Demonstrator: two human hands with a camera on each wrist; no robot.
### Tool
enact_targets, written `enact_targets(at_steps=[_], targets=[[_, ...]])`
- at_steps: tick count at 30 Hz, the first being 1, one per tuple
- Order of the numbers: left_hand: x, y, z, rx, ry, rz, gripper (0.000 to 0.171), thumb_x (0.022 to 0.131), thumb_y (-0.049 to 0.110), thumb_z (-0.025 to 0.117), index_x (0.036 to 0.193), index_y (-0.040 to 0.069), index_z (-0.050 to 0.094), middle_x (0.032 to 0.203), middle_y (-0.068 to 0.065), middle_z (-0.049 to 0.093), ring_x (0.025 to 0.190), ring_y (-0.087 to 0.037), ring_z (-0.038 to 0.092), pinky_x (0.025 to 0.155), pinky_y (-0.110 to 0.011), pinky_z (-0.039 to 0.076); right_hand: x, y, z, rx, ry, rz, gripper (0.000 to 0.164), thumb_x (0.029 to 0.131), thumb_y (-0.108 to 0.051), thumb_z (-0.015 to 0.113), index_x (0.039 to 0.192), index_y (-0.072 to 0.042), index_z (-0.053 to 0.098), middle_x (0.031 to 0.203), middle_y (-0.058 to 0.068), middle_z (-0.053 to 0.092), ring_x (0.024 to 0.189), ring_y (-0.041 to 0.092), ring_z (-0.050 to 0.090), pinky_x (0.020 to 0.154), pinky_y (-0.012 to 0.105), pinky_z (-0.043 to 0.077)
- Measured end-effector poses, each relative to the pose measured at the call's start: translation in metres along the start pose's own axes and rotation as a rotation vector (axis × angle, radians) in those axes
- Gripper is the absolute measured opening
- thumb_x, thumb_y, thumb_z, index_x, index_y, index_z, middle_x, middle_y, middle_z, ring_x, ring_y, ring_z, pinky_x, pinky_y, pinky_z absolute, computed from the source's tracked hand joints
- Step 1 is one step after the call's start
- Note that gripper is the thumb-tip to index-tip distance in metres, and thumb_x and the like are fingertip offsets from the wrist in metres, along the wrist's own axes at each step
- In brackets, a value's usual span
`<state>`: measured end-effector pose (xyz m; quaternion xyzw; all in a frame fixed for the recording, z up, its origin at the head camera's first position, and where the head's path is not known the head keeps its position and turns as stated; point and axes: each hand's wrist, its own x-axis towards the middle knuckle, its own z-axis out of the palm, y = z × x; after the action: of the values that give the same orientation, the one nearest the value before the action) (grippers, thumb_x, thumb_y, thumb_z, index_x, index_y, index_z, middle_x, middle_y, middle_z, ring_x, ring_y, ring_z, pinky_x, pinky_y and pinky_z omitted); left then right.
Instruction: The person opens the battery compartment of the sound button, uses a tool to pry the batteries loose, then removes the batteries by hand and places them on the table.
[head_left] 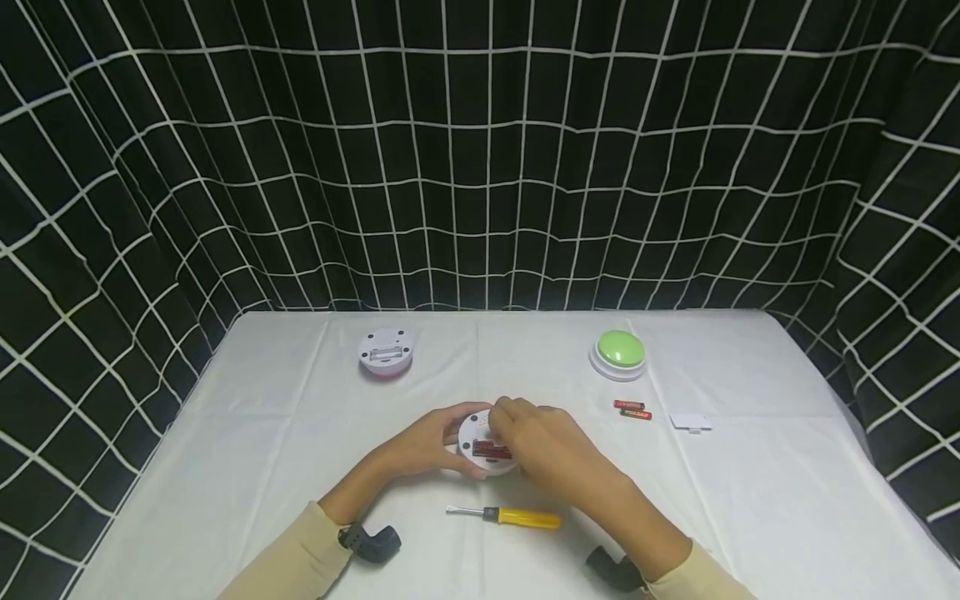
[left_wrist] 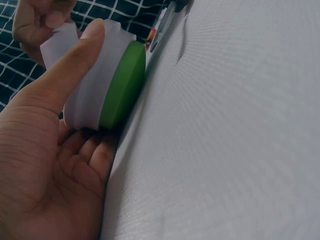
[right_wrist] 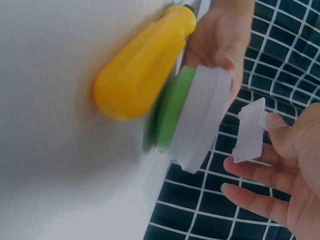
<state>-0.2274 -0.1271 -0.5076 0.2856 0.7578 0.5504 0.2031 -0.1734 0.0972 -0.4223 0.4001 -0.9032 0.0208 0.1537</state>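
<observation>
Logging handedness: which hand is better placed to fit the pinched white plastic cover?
Probably the right hand: it pinches that cover near the round green-and-white button, which the left hand holds.

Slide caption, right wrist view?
Right hand pinches white cover, apart from green button in left hand; yellow screwdriver nearby.

Left hand gripping button from its left, thumb lying along button's near rim, fingers curving round opposite side. Left forearm reaching in from button's near left. Right hand hovering just above button's right edge, pinching cover against thumb, two lower fingers extending loosely. Right forearm slanting in from button's near right. Beige sleeves ending partway down both forearms.
</observation>
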Motion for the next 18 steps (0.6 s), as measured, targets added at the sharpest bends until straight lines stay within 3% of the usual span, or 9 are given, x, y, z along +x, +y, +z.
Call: enact_targets(at_steps=[2,6,18], targets=[[0.000,0.000,-0.001,-0.004,-0.005,0.009,0.092,0.073,0.017,0.092,0.152,0.020,0.044,0.148,0.002,0.055,0.136,-0.013,0.052,0.114,-0.027,0.041,-0.001,0.002,-0.001,0.010,0.006,0.011,0.039,0.069,0.009,0.079,0.092,-0.013,0.057,0.085,-0.005,0.051,0.073,0.011,0.048,0.057,0.026,0.050],[0.001,0.000,0.000,-0.010,-0.013,0.026,0.091,0.074,0.014,0.091,0.152,0.018,0.045,0.146,0.002,0.056,0.135,-0.013,0.052,0.114,-0.026,0.041,-0.005,0.007,-0.003,0.024,0.018,0.036,0.032,0.078,0.004,0.079,0.093,-0.013,0.056,0.084,-0.006,0.050,0.071,0.011,0.046,0.056,0.025,0.049],[0.000,0.002,0.000,-0.057,-0.002,-0.006,0.092,0.073,0.009,0.091,0.152,0.017,0.045,0.148,0.001,0.054,0.137,-0.015,0.051,0.113,-0.025,0.042,-0.031,0.029,-0.005,0.046,0.073,0.108,0.024,0.088,-0.006,0.078,0.096,-0.015,0.057,0.087,-0.006,0.054,0.073,0.010,0.048,0.056,0.022,0.047]])
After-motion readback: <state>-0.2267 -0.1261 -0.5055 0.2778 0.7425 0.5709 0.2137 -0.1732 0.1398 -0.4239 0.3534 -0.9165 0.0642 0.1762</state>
